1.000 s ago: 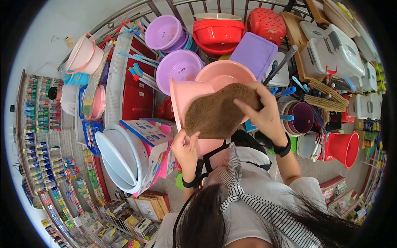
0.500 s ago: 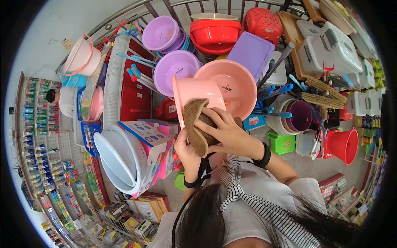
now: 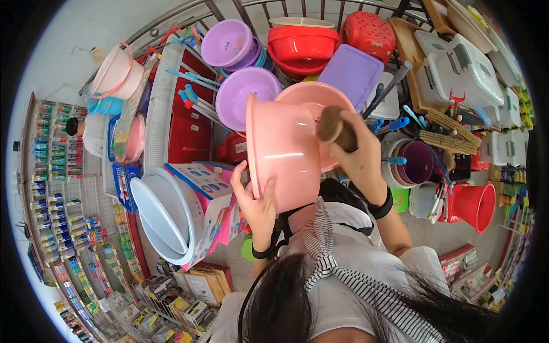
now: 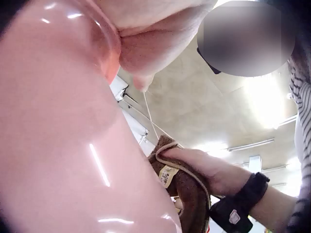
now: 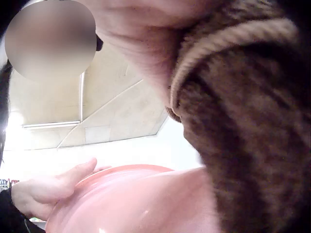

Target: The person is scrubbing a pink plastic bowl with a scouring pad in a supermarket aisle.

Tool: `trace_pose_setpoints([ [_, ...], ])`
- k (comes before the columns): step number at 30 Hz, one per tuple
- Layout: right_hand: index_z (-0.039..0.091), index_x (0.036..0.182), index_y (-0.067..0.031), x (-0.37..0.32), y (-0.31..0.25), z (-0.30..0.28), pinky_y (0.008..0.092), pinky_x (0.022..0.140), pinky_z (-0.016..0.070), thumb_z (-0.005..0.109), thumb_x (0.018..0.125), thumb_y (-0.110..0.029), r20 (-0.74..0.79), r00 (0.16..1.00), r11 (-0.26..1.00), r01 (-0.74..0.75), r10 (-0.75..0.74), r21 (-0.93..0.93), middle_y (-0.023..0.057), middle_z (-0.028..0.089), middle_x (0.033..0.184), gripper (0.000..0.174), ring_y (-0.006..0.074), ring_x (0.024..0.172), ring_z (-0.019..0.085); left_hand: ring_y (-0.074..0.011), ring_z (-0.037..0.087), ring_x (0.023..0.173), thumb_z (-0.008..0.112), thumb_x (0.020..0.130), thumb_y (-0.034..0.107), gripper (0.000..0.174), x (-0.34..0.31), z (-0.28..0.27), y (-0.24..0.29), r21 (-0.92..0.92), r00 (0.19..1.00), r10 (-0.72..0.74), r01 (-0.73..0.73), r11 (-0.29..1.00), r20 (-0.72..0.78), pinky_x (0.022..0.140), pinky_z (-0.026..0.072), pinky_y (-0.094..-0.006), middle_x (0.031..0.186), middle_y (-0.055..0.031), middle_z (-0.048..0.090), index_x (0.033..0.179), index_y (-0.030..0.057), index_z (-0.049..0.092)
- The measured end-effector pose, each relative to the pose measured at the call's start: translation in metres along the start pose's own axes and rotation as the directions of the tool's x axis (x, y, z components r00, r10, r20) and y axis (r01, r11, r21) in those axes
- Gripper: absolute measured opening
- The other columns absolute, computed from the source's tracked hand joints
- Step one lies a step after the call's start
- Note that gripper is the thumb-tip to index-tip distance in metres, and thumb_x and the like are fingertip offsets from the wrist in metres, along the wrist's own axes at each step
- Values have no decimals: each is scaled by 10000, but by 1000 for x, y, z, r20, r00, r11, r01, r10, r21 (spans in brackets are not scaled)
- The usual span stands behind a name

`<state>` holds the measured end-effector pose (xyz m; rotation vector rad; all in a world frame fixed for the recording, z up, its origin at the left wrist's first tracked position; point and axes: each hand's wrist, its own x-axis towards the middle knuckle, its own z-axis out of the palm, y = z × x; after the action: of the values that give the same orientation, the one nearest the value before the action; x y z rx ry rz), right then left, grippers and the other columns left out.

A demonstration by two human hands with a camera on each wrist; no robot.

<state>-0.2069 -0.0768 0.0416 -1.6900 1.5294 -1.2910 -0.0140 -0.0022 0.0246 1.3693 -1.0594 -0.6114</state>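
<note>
A pink plastic basin (image 3: 289, 151) is tipped on its side before the person's chest, its glossy outer wall facing up. The left hand (image 3: 257, 200) grips it at the rim, thumb on the outer wall; in the right wrist view that thumb lies along the basin's edge (image 5: 121, 170). At the basin's right side, the right hand (image 3: 363, 157) holds a bunched brown cloth (image 3: 334, 127) close to the wall. The left wrist view shows the cloth's pale piped edge and a small label (image 4: 167, 175). Another pink basin (image 3: 320, 91) sits behind, partly covered.
Purple basins (image 3: 243, 94) and red basins (image 3: 303, 43) are stacked at the back. Pale blue tubs (image 3: 163, 217) and a printed box (image 3: 211, 186) stand at the left. On the right are a purple bucket (image 3: 417, 160), a red bucket (image 3: 477, 206) and clear storage boxes (image 3: 463, 71).
The cloth was spread over the basin, then folded at its rim by both hands. Now it is bunched in the right hand, farther right, and the basin's outer wall has turned upward.
</note>
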Motion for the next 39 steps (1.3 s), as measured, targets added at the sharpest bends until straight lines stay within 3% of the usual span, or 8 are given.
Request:
trace_pose_setpoints([
  [5,609,1089,-86,-6,-18,13,398,711,534,759,667,-136,225,936,945,304,-273,-121,103,614,1034,450,310,849,642,-57,583,776,624,913,50,478,-5,2,-1,-63,946,-306,314,947,107,696,448,-194,905,-89,675,1340,14,413],
  [11,614,1081,-91,4,-14,33,381,677,532,725,685,-174,138,926,910,373,-352,-183,74,586,986,420,286,845,627,-22,533,697,614,938,107,365,-15,11,-7,28,964,-234,232,972,129,633,421,-175,885,-47,647,1266,-26,525],
  [14,620,1023,-82,-7,-23,31,354,654,531,699,681,-192,346,822,835,527,-453,-160,68,583,960,367,226,812,629,-42,553,733,612,940,117,347,-9,10,-7,95,980,-180,173,980,79,662,449,-191,903,-59,652,1248,-29,548],
  [17,633,1005,-98,-22,-17,27,355,624,522,701,683,-199,394,801,848,522,-450,-94,49,588,946,345,204,773,635,-52,542,704,607,943,118,330,-5,5,-15,89,999,-28,24,996,41,627,446,-204,886,-52,646,1235,-31,566],
  [22,661,867,-75,10,-5,20,375,586,512,669,703,-142,211,937,933,316,-279,-172,81,607,799,177,272,700,625,-67,579,815,596,960,198,368,-12,0,-10,99,977,-189,179,979,98,729,466,-205,989,-57,653,1219,-62,568],
  [29,653,968,-65,-25,-16,27,363,625,521,695,687,-162,351,809,858,513,-472,-31,71,611,836,300,255,760,645,-54,505,695,627,933,141,331,-1,3,-11,113,996,-87,84,990,21,602,421,-203,855,-33,609,1194,-59,585],
  [33,653,989,-56,-13,-11,11,364,635,524,706,674,-148,466,832,944,328,-301,23,79,621,849,333,269,767,643,-52,512,713,630,932,146,339,-7,3,-15,100,993,-118,114,988,33,610,424,-203,874,-43,623,1199,-58,583],
  [39,627,1012,-22,2,5,15,379,733,498,708,683,-95,143,961,971,240,-236,-16,120,631,941,347,330,830,614,-52,561,802,624,943,208,376,-4,3,-5,64,985,-161,157,985,58,708,446,-184,942,-36,635,1208,-53,571],
])
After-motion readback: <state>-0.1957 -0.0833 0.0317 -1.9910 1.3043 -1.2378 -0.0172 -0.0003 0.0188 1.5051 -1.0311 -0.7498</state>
